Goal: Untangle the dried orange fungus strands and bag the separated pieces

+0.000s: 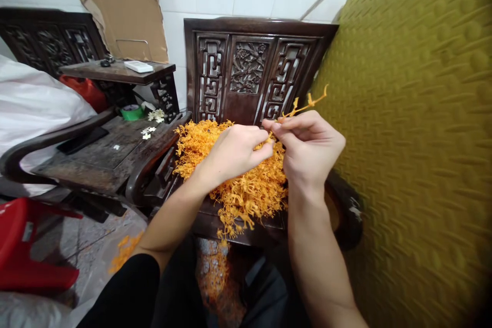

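My right hand (pixel 313 148) pinches a thin orange branched stem (pixel 305 107), whose forked tip sticks out up and to the right. Close beside it my left hand (pixel 242 151) is closed, its thumb and fingers at the stem's lower end, which is partly hidden by the fingers. Both hands are held above a large heap of orange branched plastic-looking sprigs (pixel 253 192). This heap lies on the seat of a dark carved wooden chair (pixel 246 107), with some sprigs hanging over the front edge.
A yellow-green foam mat (pixel 415 113) stands upright along the right. At left are a wooden armchair (pixel 92 164) with green tape (pixel 131 112) and white flower pieces on it, a side table (pixel 115 73), cardboard (pixel 123 5) and a red stool (pixel 31 246). Orange bits (pixel 125 252) lie in a clear plastic bag below.
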`<control>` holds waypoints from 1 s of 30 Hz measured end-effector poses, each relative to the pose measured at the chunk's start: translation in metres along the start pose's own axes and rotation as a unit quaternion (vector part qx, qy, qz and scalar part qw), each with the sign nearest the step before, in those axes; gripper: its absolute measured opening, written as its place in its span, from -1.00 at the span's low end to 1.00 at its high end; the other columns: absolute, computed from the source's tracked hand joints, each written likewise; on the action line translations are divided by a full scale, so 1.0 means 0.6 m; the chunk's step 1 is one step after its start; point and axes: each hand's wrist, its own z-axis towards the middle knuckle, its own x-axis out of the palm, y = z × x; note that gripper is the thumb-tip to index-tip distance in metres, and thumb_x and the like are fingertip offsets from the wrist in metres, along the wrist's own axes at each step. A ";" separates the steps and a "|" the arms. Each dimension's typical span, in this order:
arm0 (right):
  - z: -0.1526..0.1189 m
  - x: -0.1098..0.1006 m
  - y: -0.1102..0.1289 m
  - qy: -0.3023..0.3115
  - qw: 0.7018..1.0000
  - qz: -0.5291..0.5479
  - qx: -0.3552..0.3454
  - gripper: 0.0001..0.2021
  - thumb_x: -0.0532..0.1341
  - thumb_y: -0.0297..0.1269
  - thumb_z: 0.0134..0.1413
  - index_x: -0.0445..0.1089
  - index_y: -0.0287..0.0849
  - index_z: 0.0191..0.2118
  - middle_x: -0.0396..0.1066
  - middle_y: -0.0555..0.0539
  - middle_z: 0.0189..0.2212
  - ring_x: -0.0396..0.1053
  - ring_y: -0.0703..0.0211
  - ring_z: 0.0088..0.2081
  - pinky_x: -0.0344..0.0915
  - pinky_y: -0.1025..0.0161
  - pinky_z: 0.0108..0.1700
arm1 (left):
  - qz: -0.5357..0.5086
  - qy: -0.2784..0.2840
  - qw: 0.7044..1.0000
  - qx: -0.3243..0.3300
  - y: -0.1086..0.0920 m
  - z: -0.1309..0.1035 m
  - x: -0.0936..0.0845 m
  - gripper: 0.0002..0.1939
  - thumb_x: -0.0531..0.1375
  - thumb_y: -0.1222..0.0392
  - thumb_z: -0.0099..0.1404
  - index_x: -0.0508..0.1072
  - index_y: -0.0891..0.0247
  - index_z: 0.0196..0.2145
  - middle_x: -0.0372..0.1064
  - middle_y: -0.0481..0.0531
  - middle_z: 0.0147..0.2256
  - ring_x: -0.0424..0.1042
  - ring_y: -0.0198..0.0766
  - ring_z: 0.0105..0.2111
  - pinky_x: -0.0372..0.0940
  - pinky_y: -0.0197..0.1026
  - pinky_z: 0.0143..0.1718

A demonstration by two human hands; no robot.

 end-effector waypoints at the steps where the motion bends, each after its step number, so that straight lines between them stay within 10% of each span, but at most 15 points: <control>1: 0.003 -0.002 -0.006 -0.021 0.999 -0.019 -0.016 -0.84 0.50 -0.45 -0.02 0.54 -0.11 -0.45 0.45 0.04 -0.40 0.59 0.18 -0.30 0.66 0.09 -0.06 | -0.008 0.008 1.000 0.014 -0.010 -0.003 -0.002 -0.66 0.17 0.28 0.40 0.41 0.30 -0.56 0.32 -0.07 -0.56 0.21 -0.36 -0.52 0.08 -0.20 -0.39; 4: 0.028 -0.028 -0.037 -0.110 0.994 -0.009 0.009 -0.77 0.52 -0.51 -0.18 0.47 -0.15 -0.55 0.41 0.05 -0.44 0.56 0.22 -0.29 0.63 0.17 -0.12 | -0.050 0.039 0.996 0.070 -0.043 -0.013 -0.011 -0.66 0.14 0.30 0.37 0.41 0.30 -0.59 0.32 -0.07 -0.56 0.19 -0.38 -0.54 0.10 -0.21 -0.42; 7: 0.064 -0.075 -0.058 -0.117 0.968 0.117 0.186 -0.68 0.53 -0.51 -0.35 0.40 -0.12 -0.51 0.47 0.10 -0.46 0.57 0.20 -0.31 0.60 0.22 -0.21 | -0.071 0.031 0.996 0.053 -0.051 -0.015 -0.017 -0.71 0.11 0.31 0.37 0.56 0.34 -0.45 0.50 0.02 -0.45 0.36 -0.33 -0.46 0.25 -0.21 -0.33; 13: 0.080 -0.110 -0.018 0.008 0.940 0.238 0.245 -0.74 0.41 -0.52 -0.25 0.43 -0.05 -0.43 0.41 0.08 -0.40 0.31 0.36 -0.44 0.37 0.32 -0.37 | -0.220 0.004 0.964 -0.153 0.015 0.005 -0.018 -0.64 0.12 0.35 0.34 0.66 0.31 -0.04 0.66 0.02 -0.26 0.56 -0.30 -0.33 0.41 -0.23 -0.22; 18: 0.069 -0.090 0.002 0.091 0.928 0.253 0.257 -0.80 0.35 -0.44 -0.17 0.37 -0.02 -0.40 0.33 0.04 -0.42 0.08 0.29 -0.50 0.22 0.23 -0.43 | -0.220 0.018 0.960 -0.171 0.029 0.012 -0.015 -0.68 0.29 0.02 0.38 0.70 0.28 -0.09 0.68 0.09 -0.12 0.60 -0.20 -0.18 0.42 -0.17 -0.05; 23: 0.053 -0.062 0.002 0.129 0.950 0.198 0.203 -0.73 0.45 -0.33 -0.10 0.36 -0.01 -0.30 0.38 0.07 -0.33 0.25 0.29 -0.44 0.36 0.21 -0.32 | -0.159 0.094 0.972 -0.145 0.023 0.013 0.029 -0.72 0.33 0.03 0.32 0.71 0.31 -0.20 0.68 0.11 -0.22 0.58 -0.16 -0.23 0.38 -0.11 -0.09; 27: 0.042 -0.060 0.009 0.123 0.988 0.013 0.096 -0.71 0.48 -0.17 0.03 0.42 -0.01 -0.19 0.50 -0.03 -0.16 0.50 0.12 -0.15 0.47 0.08 -0.02 | -0.163 0.063 0.970 -0.168 0.037 0.017 0.037 -0.80 0.24 0.22 0.32 0.69 0.31 -0.31 0.66 0.04 -0.32 0.55 -0.23 -0.31 0.35 -0.15 -0.16; 30: 0.040 -0.075 0.018 0.085 0.978 -0.177 0.073 -0.70 0.51 -0.13 0.02 0.46 -0.07 -0.21 0.50 -0.03 -0.30 0.47 0.16 -0.29 0.42 0.15 -0.19 | -0.218 0.022 0.956 -0.196 0.047 0.018 0.018 -0.80 0.28 0.16 0.33 0.70 0.30 -0.29 0.67 0.04 -0.27 0.57 -0.25 -0.25 0.36 -0.18 -0.11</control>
